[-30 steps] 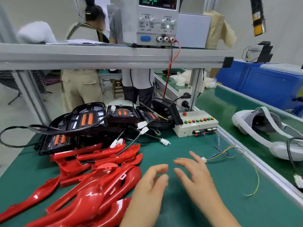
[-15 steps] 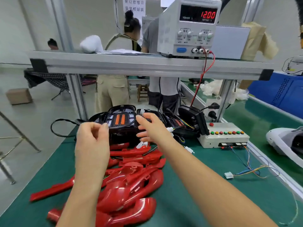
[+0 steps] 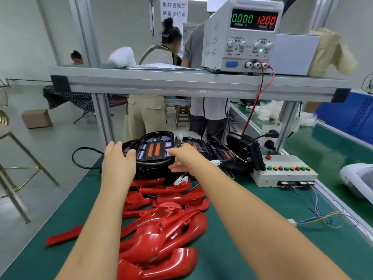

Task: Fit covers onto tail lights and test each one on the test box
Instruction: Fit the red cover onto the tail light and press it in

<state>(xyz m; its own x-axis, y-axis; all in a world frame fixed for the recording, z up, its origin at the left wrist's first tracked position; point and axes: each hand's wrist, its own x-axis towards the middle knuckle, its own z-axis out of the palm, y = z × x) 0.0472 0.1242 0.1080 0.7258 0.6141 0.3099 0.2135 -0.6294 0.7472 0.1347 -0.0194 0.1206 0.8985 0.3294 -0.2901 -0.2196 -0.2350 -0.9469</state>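
1. So, the tail light (image 3: 154, 147) you're going for is the black housing with two orange strips. It's propped up at the far side of the green mat (image 3: 242, 249), in front of a row of similar black housings.
2. Your left hand (image 3: 118, 160) is at its left edge, fingers straight and close together, thumb sticking out toward the housing. Nothing's held in it.
3. Your right hand (image 3: 185, 158) is at the right edge, fingers straight and thumb spread wide below them. The housing's lower right corner sits between thumb and fingers. Can't tell if you're actually touching it.
4. Right in front of the tail lights, under your forearms, is the jumbled pile of glossy red covers (image 3: 161, 219).
5. A couple of white connectors (image 3: 182, 180) on their wires lie on the far edge of that pile.
6. Off to the right of the tail lights is the test box (image 3: 282, 175), pale, with a row of green, yellow and red buttons on top.
7. Thin coloured wires run from its front to a loose white plug (image 3: 291, 222) lying on the mat.
8. Up on the aluminium shelf (image 3: 181, 83) sits the power supply (image 3: 238, 37), showing 0.000 in green and 12.00 in red. A red lead (image 3: 260, 91) hangs down from it.
9. Two people stand behind the bench with their backs to you.
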